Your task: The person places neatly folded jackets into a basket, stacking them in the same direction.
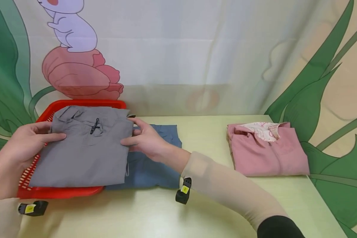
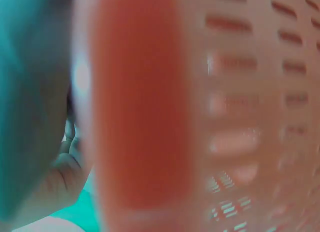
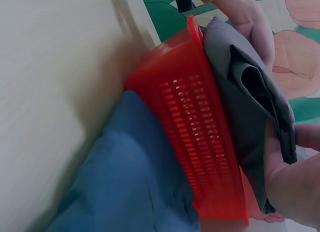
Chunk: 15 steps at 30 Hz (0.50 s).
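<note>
Both hands hold a folded grey garment (image 1: 86, 152) by its two sides, over the red plastic basket (image 1: 86, 192). A black drawstring shows near its collar. My left hand (image 1: 32, 140) grips the left edge, thumb on top and fingers tucked beneath. On the other side my right hand (image 1: 147, 138) pinches the upper right edge, its thumb lying on the cloth. From the right wrist view, the grey garment (image 3: 245, 97) lies along the basket's rim, its layered folds facing the camera. The basket's wall (image 2: 240, 117) fills much of the left wrist view, blurred.
A folded blue garment (image 1: 157, 172) lies on the table right beside the basket, partly covered by the grey one and the right arm. Farther right rests a folded pink garment (image 1: 264, 155) near the table's (image 1: 208, 211) right edge. A printed curtain (image 1: 172, 59) hangs behind.
</note>
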Tool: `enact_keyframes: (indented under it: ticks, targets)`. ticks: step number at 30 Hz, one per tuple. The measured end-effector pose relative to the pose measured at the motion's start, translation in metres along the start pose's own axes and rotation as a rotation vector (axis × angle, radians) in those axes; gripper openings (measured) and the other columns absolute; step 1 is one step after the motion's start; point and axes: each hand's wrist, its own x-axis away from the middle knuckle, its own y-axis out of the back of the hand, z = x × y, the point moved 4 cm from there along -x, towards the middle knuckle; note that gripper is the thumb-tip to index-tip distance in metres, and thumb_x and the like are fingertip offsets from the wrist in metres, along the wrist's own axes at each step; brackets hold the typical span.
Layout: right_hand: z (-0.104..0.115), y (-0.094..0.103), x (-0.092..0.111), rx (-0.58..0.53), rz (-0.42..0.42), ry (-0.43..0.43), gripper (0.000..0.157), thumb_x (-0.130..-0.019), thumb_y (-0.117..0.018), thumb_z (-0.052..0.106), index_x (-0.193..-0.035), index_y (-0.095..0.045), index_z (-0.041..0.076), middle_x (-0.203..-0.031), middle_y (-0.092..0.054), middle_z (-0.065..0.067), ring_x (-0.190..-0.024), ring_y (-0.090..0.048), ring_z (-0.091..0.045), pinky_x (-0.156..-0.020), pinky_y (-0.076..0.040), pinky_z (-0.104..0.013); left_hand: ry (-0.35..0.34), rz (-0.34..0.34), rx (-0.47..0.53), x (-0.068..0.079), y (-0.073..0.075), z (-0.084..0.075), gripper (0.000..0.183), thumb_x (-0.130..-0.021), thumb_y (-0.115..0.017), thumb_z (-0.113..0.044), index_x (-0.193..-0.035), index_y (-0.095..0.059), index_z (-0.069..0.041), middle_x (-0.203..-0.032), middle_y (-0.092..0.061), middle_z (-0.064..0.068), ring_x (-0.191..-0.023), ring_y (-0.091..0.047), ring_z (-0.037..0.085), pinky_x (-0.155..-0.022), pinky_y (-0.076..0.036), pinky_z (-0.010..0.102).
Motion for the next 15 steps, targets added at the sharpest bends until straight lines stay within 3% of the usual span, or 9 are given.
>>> enact_keyframes:
  ticks: [4,7,11,13,15]
  targets:
    - [-0.006,-0.011,-0.007,-0.001,0.018,-0.004,0.075,-0.092,-0.066,-0.012,-0.156,-0.040,0.017,-0.116,-0.069,-0.009,-0.100,-0.067,-0.022,-0.096,-0.055,-0.045,0.022,-0.075,-0.114,-0.001,0.010,0.009,0.062,-0.101,-0.066,-0.033,-0.147,-0.046,0.004,-0.118,-0.062,0.004,-0.073,-0.065,0.008,-0.063,-0.058,0.027]
    - [-0.010,-0.016,-0.008,-0.031,0.051,-0.016,0.072,-0.094,-0.064,-0.012,-0.156,-0.040,0.016,-0.116,-0.069,-0.009,-0.103,-0.069,-0.026,-0.097,-0.054,-0.044,0.033,-0.121,-0.203,-0.004,0.019,0.021,0.068,-0.102,-0.064,-0.032,-0.148,-0.041,0.011,-0.135,-0.049,0.031,-0.075,-0.065,0.016,-0.061,-0.058,0.031]
    - [-0.014,-0.016,-0.005,-0.067,0.103,-0.039,0.065,-0.096,-0.064,-0.009,-0.153,-0.042,0.015,-0.119,-0.070,-0.013,-0.111,-0.069,-0.034,-0.094,-0.055,-0.043,0.058,-0.159,-0.287,-0.008,0.032,0.040,0.066,-0.102,-0.063,-0.028,-0.146,-0.039,0.016,-0.137,-0.043,0.040,-0.093,-0.062,0.040,-0.067,-0.057,0.044]
    - [-0.015,-0.012,-0.003,-0.060,0.122,-0.039,0.060,-0.097,-0.063,-0.007,-0.150,-0.044,0.013,-0.123,-0.069,-0.016,-0.114,-0.068,-0.035,-0.093,-0.056,-0.043,0.055,-0.143,-0.358,-0.010,0.036,0.046,0.062,-0.101,-0.064,-0.023,-0.142,-0.041,0.018,-0.131,-0.045,0.043,-0.096,-0.057,0.047,-0.067,-0.056,0.045]
    - [-0.016,-0.006,-0.001,-0.040,0.131,-0.026,0.055,-0.097,-0.063,-0.007,-0.148,-0.046,0.007,-0.125,-0.067,-0.021,-0.114,-0.068,-0.037,-0.093,-0.056,-0.043,0.051,-0.085,-0.439,-0.011,0.038,0.051,0.059,-0.100,-0.064,-0.020,-0.135,-0.041,0.020,-0.121,-0.048,0.043,-0.091,-0.057,0.047,-0.067,-0.055,0.045]
